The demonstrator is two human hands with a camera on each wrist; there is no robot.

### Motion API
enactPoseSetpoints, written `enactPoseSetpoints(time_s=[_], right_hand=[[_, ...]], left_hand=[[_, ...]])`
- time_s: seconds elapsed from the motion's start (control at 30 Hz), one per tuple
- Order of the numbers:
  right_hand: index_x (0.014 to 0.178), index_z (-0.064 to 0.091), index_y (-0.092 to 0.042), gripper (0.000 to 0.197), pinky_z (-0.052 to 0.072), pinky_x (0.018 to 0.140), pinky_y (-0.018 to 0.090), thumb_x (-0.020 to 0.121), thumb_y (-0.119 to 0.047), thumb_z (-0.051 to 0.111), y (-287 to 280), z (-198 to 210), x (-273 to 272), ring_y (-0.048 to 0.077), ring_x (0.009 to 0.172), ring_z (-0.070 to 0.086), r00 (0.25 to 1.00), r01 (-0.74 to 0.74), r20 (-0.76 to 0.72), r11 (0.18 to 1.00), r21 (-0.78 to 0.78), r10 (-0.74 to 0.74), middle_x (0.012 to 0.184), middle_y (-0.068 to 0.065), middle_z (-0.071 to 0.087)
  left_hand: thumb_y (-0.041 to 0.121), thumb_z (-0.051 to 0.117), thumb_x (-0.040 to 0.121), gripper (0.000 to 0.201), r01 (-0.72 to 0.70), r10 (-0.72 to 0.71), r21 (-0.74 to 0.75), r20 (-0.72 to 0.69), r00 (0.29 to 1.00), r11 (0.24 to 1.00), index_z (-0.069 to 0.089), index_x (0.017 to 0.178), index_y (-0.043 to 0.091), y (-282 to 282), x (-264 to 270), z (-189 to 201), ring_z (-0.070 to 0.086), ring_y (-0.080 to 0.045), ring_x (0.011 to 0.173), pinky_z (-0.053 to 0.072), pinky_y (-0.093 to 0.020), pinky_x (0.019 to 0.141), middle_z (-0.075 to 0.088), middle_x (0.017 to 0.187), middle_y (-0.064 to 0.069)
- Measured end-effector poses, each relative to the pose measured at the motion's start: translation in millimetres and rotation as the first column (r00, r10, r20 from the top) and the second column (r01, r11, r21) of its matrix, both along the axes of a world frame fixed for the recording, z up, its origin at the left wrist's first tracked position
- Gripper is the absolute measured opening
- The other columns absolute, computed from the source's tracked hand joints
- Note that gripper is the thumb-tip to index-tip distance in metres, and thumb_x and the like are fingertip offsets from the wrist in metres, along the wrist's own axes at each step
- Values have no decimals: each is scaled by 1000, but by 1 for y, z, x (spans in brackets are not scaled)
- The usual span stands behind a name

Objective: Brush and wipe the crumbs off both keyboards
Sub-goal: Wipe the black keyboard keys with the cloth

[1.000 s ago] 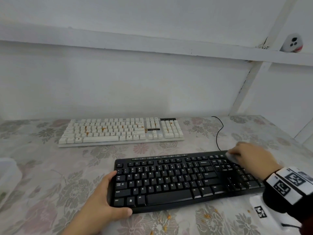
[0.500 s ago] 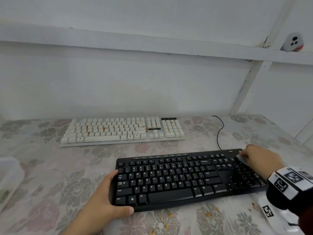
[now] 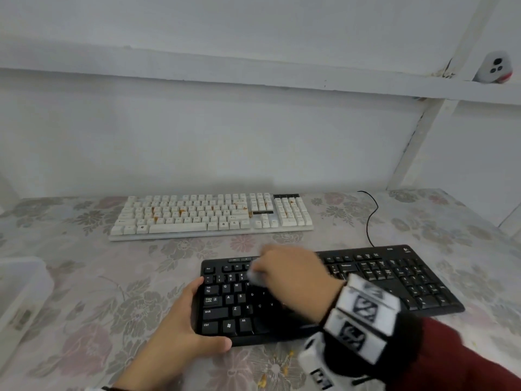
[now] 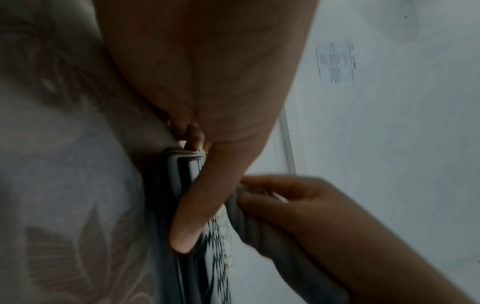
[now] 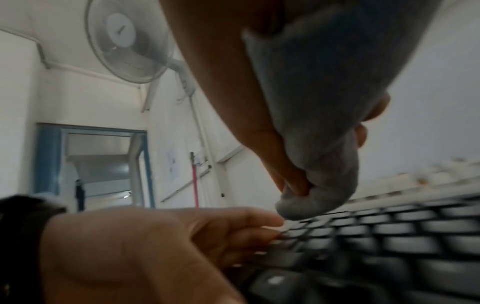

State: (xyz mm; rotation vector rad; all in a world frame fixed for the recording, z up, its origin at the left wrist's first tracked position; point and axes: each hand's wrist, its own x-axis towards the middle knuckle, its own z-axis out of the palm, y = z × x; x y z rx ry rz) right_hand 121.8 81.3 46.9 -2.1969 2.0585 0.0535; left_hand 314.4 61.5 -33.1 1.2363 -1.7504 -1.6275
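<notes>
The black keyboard point(image 3: 389, 275) lies near me on the flowered tablecloth. My left hand point(image 3: 187, 323) grips its left end, thumb along the front edge and fingers over the side. My right hand point(image 3: 287, 273) holds a bunched grey cloth point(image 3: 255, 275) and presses it on the upper left keys. In the right wrist view the cloth point(image 5: 319, 127) hangs from curled fingers onto the black keys point(image 5: 389, 232). The white keyboard point(image 3: 211, 215) lies further back with orange crumbs between its keys.
Orange crumbs point(image 3: 275, 371) lie on the tablecloth in front of the black keyboard. A translucent plastic container point(image 3: 19, 294) stands at the left edge. A black cable point(image 3: 369, 218) runs back from the black keyboard. The wall is close behind.
My right hand has swept the cloth from the right end of the black keyboard across to its upper left keys. The left hand has kept its grip on the left end.
</notes>
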Motion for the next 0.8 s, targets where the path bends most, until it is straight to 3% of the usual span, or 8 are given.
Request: enactPoseSetpoints(time_s=[0.1, 0.17, 0.27, 0.37, 0.43, 0.6, 0.7, 0.8], right_hand=[[95, 65, -8, 21, 38, 59, 31, 94, -21, 48, -12, -4, 52, 30, 87, 60, 988, -149, -32, 989, -22, 148, 94, 5, 52], [97, 65, -8, 16, 38, 57, 33, 94, -14, 50, -13, -4, 73, 31, 87, 60, 970, -219, -112, 976, -13, 216, 100, 7, 55], [106, 62, -6, 17, 37, 59, 35, 94, -8, 50, -9, -6, 81, 32, 93, 57, 955, -247, -160, 968, 47, 251, 110, 10, 52], [112, 59, -4, 22, 37, 67, 38, 92, -7, 51, 0, -8, 66, 34, 102, 54, 960, -199, -194, 979, 43, 204, 116, 11, 50], [114, 59, -4, 24, 38, 70, 39, 93, -5, 50, 6, -9, 46, 35, 105, 53, 969, -144, -192, 987, 70, 155, 118, 11, 49], [96, 59, -9, 12, 28, 60, 33, 95, -9, 47, 26, -10, -11, 28, 101, 56, 980, 30, -197, 997, 65, -17, 109, 7, 48], [64, 34, -14, 33, 28, 59, 33, 95, -10, 47, 29, -7, -30, 28, 99, 60, 970, 131, -215, 989, 70, -113, 91, 4, 39], [79, 48, -12, 17, 35, 64, 32, 95, -15, 48, 20, 2, -22, 28, 90, 61, 982, 101, -157, 995, -14, -102, 88, 3, 45]], left_hand=[[-14, 77, 55, 80, -16, 16, -41, 6, 1000, 999, 39, 101, 39, 0, -5, 9, 61, 18, 74, 49, -7, 58, 70, 82, 26], [-6, 81, 57, 78, -14, 17, -77, 38, 999, 997, 35, 96, 43, 1, -8, 14, 59, 19, 75, 48, -8, 61, 66, 90, 14], [-1, 84, 60, 81, -15, 19, -87, 42, 999, 996, 30, 98, 46, 2, -6, 14, 55, 18, 77, 44, -5, 61, 50, 100, 20], [-17, 76, 63, 84, -15, 16, -38, 20, 1000, 999, 31, 99, 44, 3, -6, 15, 56, 26, 71, 45, -2, 57, 64, 85, 21], [-23, 72, 62, 84, -28, 28, -10, -13, 1000, 1000, 33, 96, 44, 6, -6, 16, 54, 29, 71, 43, 0, 57, 65, 79, 36], [-11, 79, 61, 88, -25, 25, -9, -33, 999, 1000, 33, 106, 49, 6, -2, 10, 52, 30, 82, 39, 5, 59, 59, 99, 29], [-8, 80, 61, 87, -16, 15, -20, -36, 999, 1000, 35, 106, 51, 6, -1, 9, 52, 28, 86, 42, 2, 61, 54, 107, 27], [-6, 81, 61, 87, -20, 19, -37, -39, 999, 999, 34, 105, 53, 7, -1, 10, 51, 29, 87, 42, 1, 62, 50, 110, 30]])
